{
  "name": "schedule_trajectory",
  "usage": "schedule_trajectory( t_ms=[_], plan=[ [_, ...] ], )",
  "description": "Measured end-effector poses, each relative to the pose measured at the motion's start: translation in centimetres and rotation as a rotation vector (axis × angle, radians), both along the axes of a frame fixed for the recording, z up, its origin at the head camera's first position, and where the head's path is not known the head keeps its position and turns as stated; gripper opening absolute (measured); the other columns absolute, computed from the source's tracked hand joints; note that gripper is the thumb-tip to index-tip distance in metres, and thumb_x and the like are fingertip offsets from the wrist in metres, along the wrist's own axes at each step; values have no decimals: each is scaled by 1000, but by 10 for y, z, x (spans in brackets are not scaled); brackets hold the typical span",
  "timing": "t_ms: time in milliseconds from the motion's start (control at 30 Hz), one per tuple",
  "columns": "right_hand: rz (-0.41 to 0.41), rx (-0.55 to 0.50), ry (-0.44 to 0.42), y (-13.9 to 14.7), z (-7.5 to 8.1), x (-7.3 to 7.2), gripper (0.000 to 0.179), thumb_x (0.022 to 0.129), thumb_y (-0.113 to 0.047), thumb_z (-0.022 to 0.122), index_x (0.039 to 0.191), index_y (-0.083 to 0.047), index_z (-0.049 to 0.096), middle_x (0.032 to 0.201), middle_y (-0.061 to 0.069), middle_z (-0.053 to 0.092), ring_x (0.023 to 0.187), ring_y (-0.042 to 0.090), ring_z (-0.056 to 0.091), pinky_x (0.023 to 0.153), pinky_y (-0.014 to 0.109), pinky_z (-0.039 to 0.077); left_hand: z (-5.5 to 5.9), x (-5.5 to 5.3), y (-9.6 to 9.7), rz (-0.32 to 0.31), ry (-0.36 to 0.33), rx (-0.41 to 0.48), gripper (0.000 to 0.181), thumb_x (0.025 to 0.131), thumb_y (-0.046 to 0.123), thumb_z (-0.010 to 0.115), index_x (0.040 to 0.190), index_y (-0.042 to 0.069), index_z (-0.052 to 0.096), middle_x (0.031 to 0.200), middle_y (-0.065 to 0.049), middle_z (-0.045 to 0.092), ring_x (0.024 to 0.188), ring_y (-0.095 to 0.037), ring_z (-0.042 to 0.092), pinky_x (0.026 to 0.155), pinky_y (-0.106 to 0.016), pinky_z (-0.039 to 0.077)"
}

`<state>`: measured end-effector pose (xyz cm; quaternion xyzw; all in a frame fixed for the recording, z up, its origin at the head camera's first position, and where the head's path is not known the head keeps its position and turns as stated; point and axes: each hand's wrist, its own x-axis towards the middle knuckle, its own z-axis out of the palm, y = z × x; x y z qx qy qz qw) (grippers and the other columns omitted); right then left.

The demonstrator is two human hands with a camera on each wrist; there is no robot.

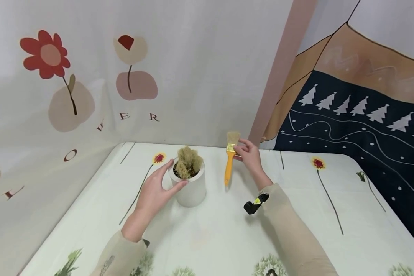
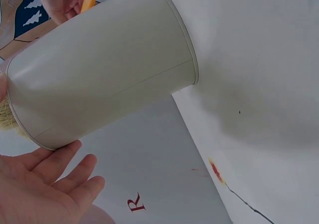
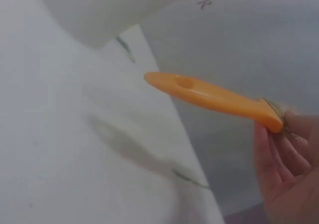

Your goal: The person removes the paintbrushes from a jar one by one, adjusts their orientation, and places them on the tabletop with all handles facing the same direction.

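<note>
In the head view a white cylindrical pot [image 1: 190, 193] holds dry yellowish-green tufts [image 1: 187, 161] over dark filling. My left hand [image 1: 155, 191] grips its upper rim, thumb at the front and fingers along the left side. The left wrist view shows the pot's smooth wall [image 2: 104, 64] with fingertips against the rim; whether its base touches the table cannot be told. To the right, my right hand [image 1: 250, 157] pinches a paintbrush [image 1: 229, 165] at its metal band, bristles up and orange handle hanging down. That handle [image 3: 209, 97] stands apart from the table in the right wrist view.
Both hands are over a white table [image 1: 220, 234] printed with flowers. Behind it hangs a pale cloth [image 1: 200, 76] with flower shapes and letters; a dark tree-patterned cloth [image 1: 352, 126] is at the right. A black wrist device [image 1: 255, 204] sits at the right cuff.
</note>
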<state>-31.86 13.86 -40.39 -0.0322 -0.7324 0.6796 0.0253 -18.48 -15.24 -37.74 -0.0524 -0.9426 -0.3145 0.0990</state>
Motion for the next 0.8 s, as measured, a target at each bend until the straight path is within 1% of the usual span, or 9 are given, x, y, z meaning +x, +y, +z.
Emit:
schedule_trajectory(
  t_ms=[167,300,367,500,667,800],
  plan=[
    [4,66,-88,0,-22,-3,48,99,-14,62,145,-5,49,127,25,66,84,7,69,73,21,60,-1,4,1,9,-16,-10,87,87,60,67,156,18,35,157,-13,43,142,-42,41,113,-62,35],
    [8,145,-128,0,-39,-8,46,98,-15,63,141,-4,52,125,25,67,83,8,69,70,19,59,0,3,1,6,7,-16,86,87,59,68,155,17,37,156,-13,44,142,-41,42,113,-61,36],
    [3,181,-139,0,-45,-10,45,97,-15,64,139,-3,54,124,24,68,82,8,68,69,18,57,1,3,2,5,21,-16,85,87,58,68,155,17,37,155,-13,45,142,-41,43,113,-60,37],
    [-28,209,-157,3,-52,-12,43,96,-15,66,136,-1,56,124,24,68,87,14,69,69,16,55,0,1,4,0,29,-14,85,87,58,68,155,17,38,155,-14,45,141,-41,43,112,-61,38],
    [-39,217,-156,0,-56,-11,41,96,-15,66,134,-1,57,123,23,68,101,25,70,76,21,58,2,1,3,5,14,-22,85,87,59,67,155,17,37,156,-13,44,142,-42,41,113,-61,36],
    [-38,225,-147,-4,-56,-11,41,96,-15,66,134,-2,58,122,22,69,105,27,70,81,25,59,4,1,2,6,-1,-22,86,88,60,67,155,17,36,156,-14,43,143,-42,40,114,-61,35]
  ],
)
